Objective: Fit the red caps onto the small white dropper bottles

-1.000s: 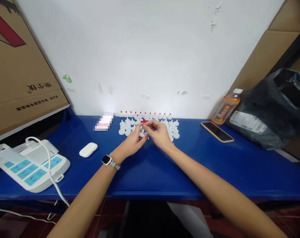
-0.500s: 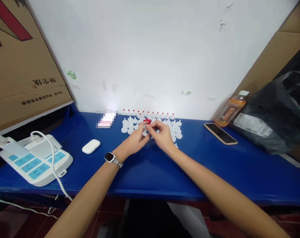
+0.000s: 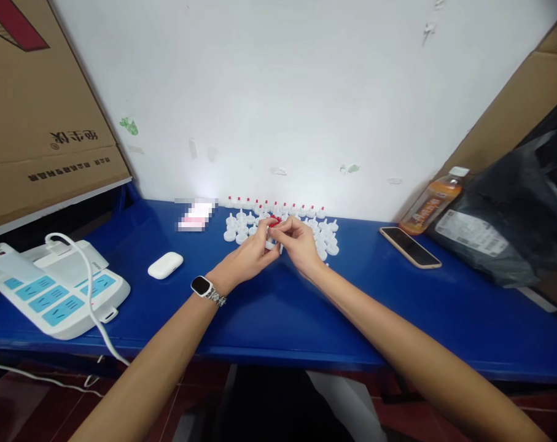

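My left hand (image 3: 253, 253) and my right hand (image 3: 298, 241) meet over a cluster of small white nozzle caps (image 3: 238, 230) on the blue table (image 3: 278, 307). Both hands pinch together around a small white piece with red caps (image 3: 274, 221) showing just above the fingertips. A row of white caps with red tips (image 3: 278, 206) stands along the wall behind them. A watch sits on my left wrist (image 3: 201, 286).
A white earbud case (image 3: 164, 265) lies left of the hands. A white and blue power strip (image 3: 57, 291) with a cable sits at far left under a cardboard box (image 3: 38, 110). A phone (image 3: 409, 247), a drink bottle (image 3: 432, 201) and a black bag (image 3: 513, 215) are at right.
The hands stay together at the same spot among the caps, fingers shifting slightly. The camera has tilted a little, moving the scene up in view.
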The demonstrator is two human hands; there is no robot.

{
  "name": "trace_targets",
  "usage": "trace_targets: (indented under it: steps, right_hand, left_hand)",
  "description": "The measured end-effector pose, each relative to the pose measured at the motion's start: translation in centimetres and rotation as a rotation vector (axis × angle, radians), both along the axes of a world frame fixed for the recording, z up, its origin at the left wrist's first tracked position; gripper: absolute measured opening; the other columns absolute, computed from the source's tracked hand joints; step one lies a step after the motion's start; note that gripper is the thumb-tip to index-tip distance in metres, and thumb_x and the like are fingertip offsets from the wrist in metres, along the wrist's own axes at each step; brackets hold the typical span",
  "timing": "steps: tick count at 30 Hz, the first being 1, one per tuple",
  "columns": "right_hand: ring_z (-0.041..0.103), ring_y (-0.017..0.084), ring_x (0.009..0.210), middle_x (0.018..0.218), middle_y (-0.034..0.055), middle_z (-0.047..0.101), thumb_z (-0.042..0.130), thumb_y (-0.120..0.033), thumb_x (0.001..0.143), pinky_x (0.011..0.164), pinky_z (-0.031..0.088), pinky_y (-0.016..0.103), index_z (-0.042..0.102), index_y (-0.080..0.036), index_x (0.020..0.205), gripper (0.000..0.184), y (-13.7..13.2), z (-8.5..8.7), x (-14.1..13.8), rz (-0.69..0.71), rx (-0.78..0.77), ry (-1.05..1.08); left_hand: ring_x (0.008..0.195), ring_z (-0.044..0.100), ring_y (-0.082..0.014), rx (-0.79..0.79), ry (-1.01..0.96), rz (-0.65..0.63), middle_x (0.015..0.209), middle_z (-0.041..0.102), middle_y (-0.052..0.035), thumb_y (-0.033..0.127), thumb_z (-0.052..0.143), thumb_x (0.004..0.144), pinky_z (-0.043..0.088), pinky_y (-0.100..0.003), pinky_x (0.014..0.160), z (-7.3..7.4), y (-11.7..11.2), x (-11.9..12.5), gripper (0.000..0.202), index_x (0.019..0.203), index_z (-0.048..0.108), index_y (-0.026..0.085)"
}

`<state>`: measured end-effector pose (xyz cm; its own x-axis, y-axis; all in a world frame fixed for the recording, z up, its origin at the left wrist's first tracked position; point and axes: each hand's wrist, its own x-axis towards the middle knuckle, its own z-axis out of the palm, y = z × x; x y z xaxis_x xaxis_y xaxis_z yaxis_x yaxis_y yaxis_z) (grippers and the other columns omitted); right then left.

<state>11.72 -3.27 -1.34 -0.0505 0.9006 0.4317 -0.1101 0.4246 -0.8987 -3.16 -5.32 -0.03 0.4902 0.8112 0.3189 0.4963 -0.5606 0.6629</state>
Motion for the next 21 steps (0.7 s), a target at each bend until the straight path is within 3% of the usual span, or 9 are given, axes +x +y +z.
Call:
trace_targets:
  steps: [6,14,18,21]
  right_hand:
    - [0.057,0.015,0.066,0.067,-0.0029,0.058,0.077,-0.041,0.067,0.071,0.050,0.031,0.050,-0.022,0.065,0.033,0.0,0.0,0.0,0.037,-0.049,0.005]
    - [0.060,0.014,0.069,0.074,0.0002,0.066,0.081,-0.045,0.068,0.067,0.049,0.029,0.061,-0.020,0.074,0.033,0.7,1.7,1.1,0.101,-0.018,-0.110]
    - [0.060,0.013,0.066,0.071,-0.0001,0.067,0.080,-0.044,0.070,0.063,0.047,0.026,0.063,-0.018,0.079,0.032,1.9,2.7,1.9,0.270,-0.084,-0.244]
    - [0.060,0.013,0.062,0.067,0.0005,0.068,0.079,-0.041,0.071,0.062,0.047,0.026,0.063,-0.017,0.080,0.030,4.0,3.6,2.1,0.255,-0.102,-0.319]
  left_hand:
    - [0.075,0.064,-0.0186,0.065,0.069,0.021,0.100,0.062,-0.0078,0.034,0.046,0.094,0.049,-0.032,0.077,0.0,-0.1,-0.2,0.055,0.144,0.029,0.016]
    - [0.074,0.065,-0.0175,0.146,0.017,0.083,0.115,0.062,-0.0133,0.039,0.044,0.098,0.052,-0.036,0.080,0.0,0.2,-0.2,0.049,0.141,0.031,0.018]
    - [0.077,0.065,-0.0184,0.128,0.028,0.116,0.113,0.062,-0.0121,0.043,0.047,0.097,0.053,-0.038,0.081,-0.4,0.6,-0.8,0.056,0.144,0.028,0.019]
    - [0.088,0.064,-0.0229,0.121,0.058,0.200,0.102,0.062,-0.0087,0.051,0.054,0.092,0.052,-0.038,0.081,-0.8,1.2,-1.6,0.066,0.144,0.030,0.019]
